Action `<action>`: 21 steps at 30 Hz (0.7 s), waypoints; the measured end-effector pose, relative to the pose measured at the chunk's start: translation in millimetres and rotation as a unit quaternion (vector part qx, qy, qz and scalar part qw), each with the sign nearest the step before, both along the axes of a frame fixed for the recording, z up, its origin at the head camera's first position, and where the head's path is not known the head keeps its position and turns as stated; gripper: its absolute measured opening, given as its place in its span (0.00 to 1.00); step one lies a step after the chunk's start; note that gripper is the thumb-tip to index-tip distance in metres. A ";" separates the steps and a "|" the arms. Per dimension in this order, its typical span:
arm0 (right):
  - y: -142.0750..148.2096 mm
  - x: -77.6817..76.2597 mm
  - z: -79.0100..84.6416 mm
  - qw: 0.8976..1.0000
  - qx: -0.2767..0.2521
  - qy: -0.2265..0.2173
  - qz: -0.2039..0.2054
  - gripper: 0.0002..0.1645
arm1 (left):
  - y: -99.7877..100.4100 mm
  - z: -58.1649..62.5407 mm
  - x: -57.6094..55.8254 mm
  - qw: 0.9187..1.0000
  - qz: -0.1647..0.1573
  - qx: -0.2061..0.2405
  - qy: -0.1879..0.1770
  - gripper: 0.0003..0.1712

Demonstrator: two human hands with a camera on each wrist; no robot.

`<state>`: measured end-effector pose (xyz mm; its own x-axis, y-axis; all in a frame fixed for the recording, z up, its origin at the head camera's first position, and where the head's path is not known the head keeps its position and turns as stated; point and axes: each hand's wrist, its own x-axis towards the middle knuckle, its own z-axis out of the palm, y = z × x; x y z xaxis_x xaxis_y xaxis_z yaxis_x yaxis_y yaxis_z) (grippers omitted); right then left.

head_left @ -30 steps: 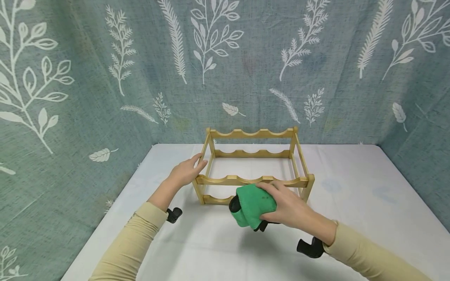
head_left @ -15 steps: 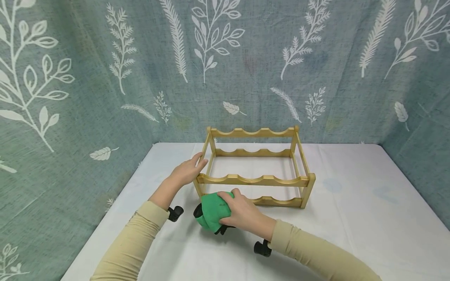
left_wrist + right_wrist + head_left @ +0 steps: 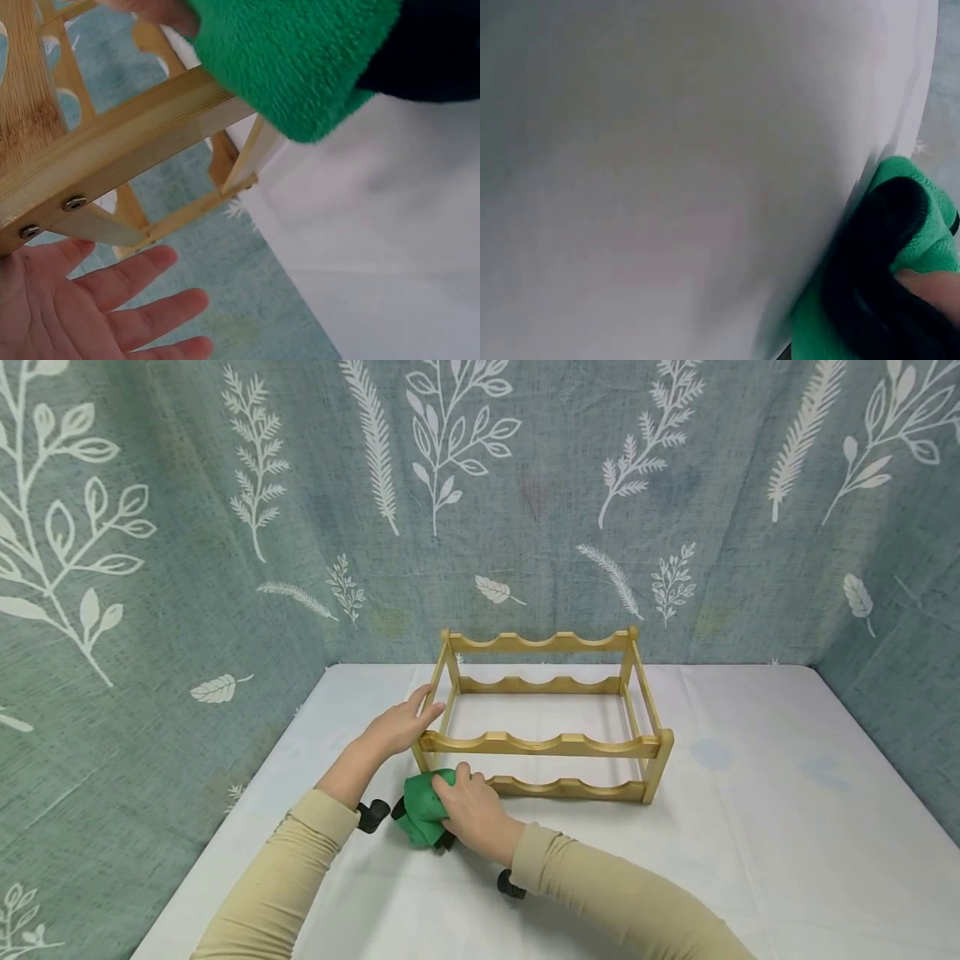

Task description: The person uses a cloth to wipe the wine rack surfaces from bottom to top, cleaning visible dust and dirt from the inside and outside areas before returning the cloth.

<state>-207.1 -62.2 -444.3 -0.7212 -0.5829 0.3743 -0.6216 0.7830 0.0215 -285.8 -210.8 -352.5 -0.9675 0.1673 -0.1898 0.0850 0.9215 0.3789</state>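
Note:
A light wooden rack [image 3: 540, 746] with scalloped rails stands on the white table. My left hand [image 3: 395, 727] rests against its left end by the front corner; the left wrist view shows this hand's fingers [image 3: 154, 311] extended beside the wooden bar [image 3: 120, 139]. My right hand [image 3: 477, 817] grips a bunched green and black cloth [image 3: 422, 807] at the lower front left of the rack. Close up, the cloth [image 3: 300, 67] looks fluffy and overlaps the bar in the left wrist view; whether it touches the wood I cannot tell. Much of the right hand is out of the right wrist view.
A white cover [image 3: 750, 827] lies over the table. Grey-green fabric [image 3: 540, 552] with white leaf prints hangs behind the table and along both sides. Black wrist-worn devices [image 3: 372, 816] show at both cuffs.
My right hand has carried the cloth leftward along the rack's front, from its middle to the left corner. The left hand and the rack have stayed in place.

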 end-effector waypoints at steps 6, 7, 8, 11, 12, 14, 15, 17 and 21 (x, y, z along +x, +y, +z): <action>11.1 -1.7 6.1 0.993 -0.006 -0.113 -0.020 0.22 | -3.2 0.5 -0.8 1.000 -0.003 0.007 -0.007 0.41; 15.0 -2.2 6.6 0.991 -0.009 -0.130 -0.026 0.22 | -3.1 0.4 -1.4 1.000 -0.004 0.007 -0.008 0.42; 19.0 -2.7 7.0 0.988 -0.012 -0.148 -0.033 0.22 | -3.1 0.4 -1.6 1.000 -0.003 0.008 -0.010 0.42; 32.7 -3.1 7.7 0.982 -0.019 -0.183 -0.048 0.24 | -3.4 0.6 -1.1 1.000 0.001 0.008 -0.016 0.43; 37.6 -2.9 7.6 0.980 -0.021 -0.189 -0.053 0.24 | -3.3 0.7 -0.8 1.000 0.002 0.009 -0.018 0.43; 47.9 -1.5 7.8 0.977 -0.028 -0.202 -0.059 0.25 | -3.1 0.9 -0.5 1.000 0.002 0.011 -0.020 0.44; 53.2 -0.7 7.6 0.977 -0.030 -0.202 -0.061 0.25 | -3.0 0.9 -0.6 1.000 0.001 0.011 -0.021 0.45; 64.4 1.3 6.3 0.977 -0.039 -0.200 -0.061 0.25 | -2.4 0.9 -1.2 1.000 0.000 0.011 -0.022 0.46; 88.2 5.8 2.9 0.979 -0.065 -0.185 -0.058 0.25 | -1.9 1.3 -1.6 1.000 0.000 0.008 -0.025 0.46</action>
